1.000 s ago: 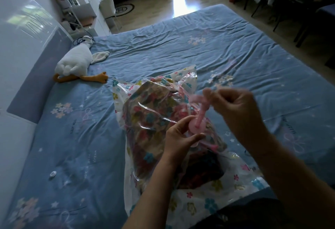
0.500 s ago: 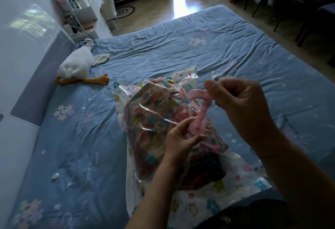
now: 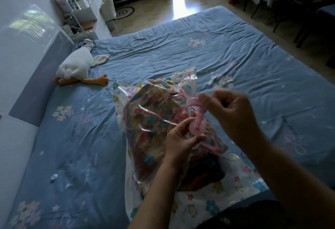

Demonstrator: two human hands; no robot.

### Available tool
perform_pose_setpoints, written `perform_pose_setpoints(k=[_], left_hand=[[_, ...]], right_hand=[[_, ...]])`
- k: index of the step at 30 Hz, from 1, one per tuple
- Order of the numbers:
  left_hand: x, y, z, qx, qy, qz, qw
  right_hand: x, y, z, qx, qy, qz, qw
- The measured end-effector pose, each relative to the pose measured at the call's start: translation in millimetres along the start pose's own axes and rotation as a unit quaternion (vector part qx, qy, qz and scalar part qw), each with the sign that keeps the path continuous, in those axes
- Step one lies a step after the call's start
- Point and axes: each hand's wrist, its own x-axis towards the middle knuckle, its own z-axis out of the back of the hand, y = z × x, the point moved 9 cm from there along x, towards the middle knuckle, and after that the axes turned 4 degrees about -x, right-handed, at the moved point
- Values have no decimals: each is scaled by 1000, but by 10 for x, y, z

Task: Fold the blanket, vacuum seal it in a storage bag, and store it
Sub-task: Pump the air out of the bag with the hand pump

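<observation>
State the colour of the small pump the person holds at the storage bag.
Pink; the pump shows best in the head view.

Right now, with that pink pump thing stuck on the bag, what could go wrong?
The pink pump leans rather than standing straight on the valve, so it might slip off and let air back in. The left hand pinches only at the pump's base; the storage bag could shift under the right hand. The small white cap lies far off on the bed and could get lost.
</observation>
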Motion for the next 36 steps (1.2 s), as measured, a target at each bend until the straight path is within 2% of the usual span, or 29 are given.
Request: perform_pose_setpoints(k=[4,5,7,10,12,14,17,19,21,23,25,28,30,31,33,36], left_hand=[[-50,-31,-68,-12,7,-4,1000],[-54,-18,-48,-15,5,-8,1000],[-37,-21,2,-19,-1,-13,1000],[1,-6,33,-7,-1,-13,1000],[11,-6,17,-11,-2,-8,1000],[10,10,-3,-12,-3,-11,1000],[-19,3,-30,-17,6,-13,1000],[-18,-33,-24,-14,12,-17,1000],[11,-37,-2,-7,14,-16,1000],[35,2,42,-1,4,-9,1000],[44,29,54,-3,-1,-5,1000],[22,0,-11,-17,7,-8,1000],[5,1,-35,-20,16,-14,1000],[0,1,-30,-17,15,-17,1000],[10,-3,-14,-12,14,-18,1000],[30,38,14,-8,7,-4,1000]], right_hand=[[-258,-863,-206,-116,75,-141,980],[-248,-864,-209,-132,78,-140,978],[-114,-515,-163,-112,63,-81,988],[101,139,-24,24,28,10,999],[117,210,2,45,12,38,998],[3,-123,-89,5,23,-3,1000],[-223,-771,-230,-113,76,-114,984],[-208,-731,-203,-127,71,-118,982],[-56,-285,-129,-51,48,-77,995],[105,156,-42,84,33,-29,995],[143,256,-9,127,27,-1,992],[-35,-329,-157,-7,54,-71,996],[-216,-749,-241,-103,88,-146,980],[-245,-810,-236,-112,88,-160,977],[-156,-517,-168,-78,73,-119,987],[72,176,-9,80,44,-28,995]])
